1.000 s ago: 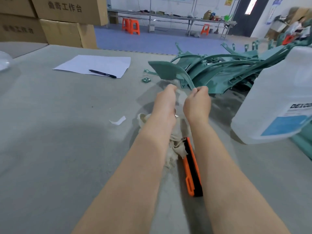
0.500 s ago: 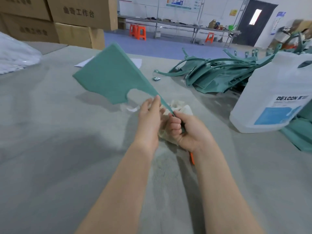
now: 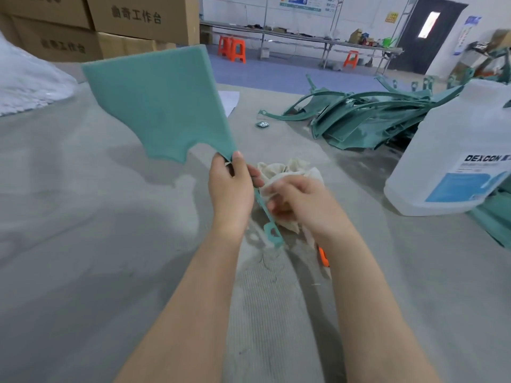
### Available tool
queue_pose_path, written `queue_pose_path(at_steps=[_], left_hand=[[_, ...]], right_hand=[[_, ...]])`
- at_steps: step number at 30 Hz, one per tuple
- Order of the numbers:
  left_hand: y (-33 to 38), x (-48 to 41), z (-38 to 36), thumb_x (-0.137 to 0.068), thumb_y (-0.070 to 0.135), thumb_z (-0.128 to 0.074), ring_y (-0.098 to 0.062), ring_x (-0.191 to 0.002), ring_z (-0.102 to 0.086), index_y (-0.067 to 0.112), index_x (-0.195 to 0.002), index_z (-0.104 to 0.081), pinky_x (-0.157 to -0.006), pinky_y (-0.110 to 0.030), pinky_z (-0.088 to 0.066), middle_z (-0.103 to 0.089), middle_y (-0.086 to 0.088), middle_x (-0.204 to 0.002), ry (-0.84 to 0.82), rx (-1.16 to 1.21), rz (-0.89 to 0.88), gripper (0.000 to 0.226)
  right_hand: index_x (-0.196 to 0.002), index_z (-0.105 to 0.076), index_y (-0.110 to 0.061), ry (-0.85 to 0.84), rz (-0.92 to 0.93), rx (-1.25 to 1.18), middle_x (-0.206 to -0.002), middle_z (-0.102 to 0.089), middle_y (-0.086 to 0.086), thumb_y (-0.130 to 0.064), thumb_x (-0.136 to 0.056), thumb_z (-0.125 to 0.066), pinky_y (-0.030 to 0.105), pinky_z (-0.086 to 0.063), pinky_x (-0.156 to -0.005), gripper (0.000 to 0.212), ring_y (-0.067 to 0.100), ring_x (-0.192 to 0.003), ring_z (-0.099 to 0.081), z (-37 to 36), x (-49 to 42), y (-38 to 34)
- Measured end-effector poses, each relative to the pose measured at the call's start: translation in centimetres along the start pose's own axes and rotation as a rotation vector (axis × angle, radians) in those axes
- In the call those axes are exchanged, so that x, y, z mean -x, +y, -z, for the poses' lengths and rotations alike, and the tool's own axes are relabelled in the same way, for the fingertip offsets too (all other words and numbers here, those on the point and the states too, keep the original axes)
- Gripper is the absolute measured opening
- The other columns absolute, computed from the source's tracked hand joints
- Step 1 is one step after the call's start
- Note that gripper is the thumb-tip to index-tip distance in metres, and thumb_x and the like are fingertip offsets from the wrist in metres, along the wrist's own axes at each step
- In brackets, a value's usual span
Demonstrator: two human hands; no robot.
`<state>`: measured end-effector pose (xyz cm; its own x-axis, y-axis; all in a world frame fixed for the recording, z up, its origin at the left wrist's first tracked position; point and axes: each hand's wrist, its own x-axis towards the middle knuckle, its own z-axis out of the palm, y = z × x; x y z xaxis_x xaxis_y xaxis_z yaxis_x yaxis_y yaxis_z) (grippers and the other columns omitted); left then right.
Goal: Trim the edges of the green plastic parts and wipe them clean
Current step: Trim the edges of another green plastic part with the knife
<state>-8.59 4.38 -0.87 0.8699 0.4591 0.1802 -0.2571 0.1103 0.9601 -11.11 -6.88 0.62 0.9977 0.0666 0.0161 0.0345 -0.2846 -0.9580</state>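
I hold a green plastic part [image 3: 163, 106] up over the table: a broad flat panel at the upper left that narrows into a thin strip ending in a small tab near my wrists. My left hand [image 3: 231, 186] pinches the part where the panel meets the strip. My right hand [image 3: 300, 203] grips a cream cloth [image 3: 287, 170] against the strip, just right of my left hand. An orange utility knife [image 3: 323, 257] lies on the table, mostly hidden under my right forearm.
A pile of green plastic parts [image 3: 367, 117] lies at the back right. A large white jug [image 3: 453, 158] labelled DEXCON stands at the right. A sheet of paper [image 3: 229, 99] peeks out behind the panel. Cardboard boxes [image 3: 96, 26] stack at the back left, a white bag [image 3: 25, 87] at the left.
I lifted one green part off the pile and brought it toward me. The panel now stands higher and closer. My right hand took the cloth and slid down along the strip.
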Motion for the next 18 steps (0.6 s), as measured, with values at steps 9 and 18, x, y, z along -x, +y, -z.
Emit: queue_pose_path(at_steps=[9,18], left_hand=[[-0.2,1.0,-0.2,-0.097,0.018,-0.041,-0.005,-0.035,-0.046,0.013,-0.074,-0.047,-0.04,-0.014,-0.037,-0.053,0.002,-0.053,-0.096,-0.087,0.137,0.025],[0.3,1.3,-0.3,-0.095,0.015,-0.043,-0.005,-0.033,-0.04,0.013,-0.081,-0.053,-0.037,-0.014,-0.033,-0.047,0.009,-0.038,-0.235,-0.057,0.146,0.017]], right_hand=[[-0.137,-0.048,-0.026,0.327,-0.062,0.618,-0.137,-0.045,0.009,-0.049,-0.083,-0.068,0.041,-0.034,-0.106,0.062,0.031,-0.129,-0.04,1.3,-0.7,2.0],[-0.104,-0.056,-0.016,0.476,0.063,0.238,-0.095,-0.067,0.003,-0.017,-0.094,-0.059,0.025,-0.038,-0.067,0.011,0.018,-0.08,-0.058,0.4,-2.3,2.2]])
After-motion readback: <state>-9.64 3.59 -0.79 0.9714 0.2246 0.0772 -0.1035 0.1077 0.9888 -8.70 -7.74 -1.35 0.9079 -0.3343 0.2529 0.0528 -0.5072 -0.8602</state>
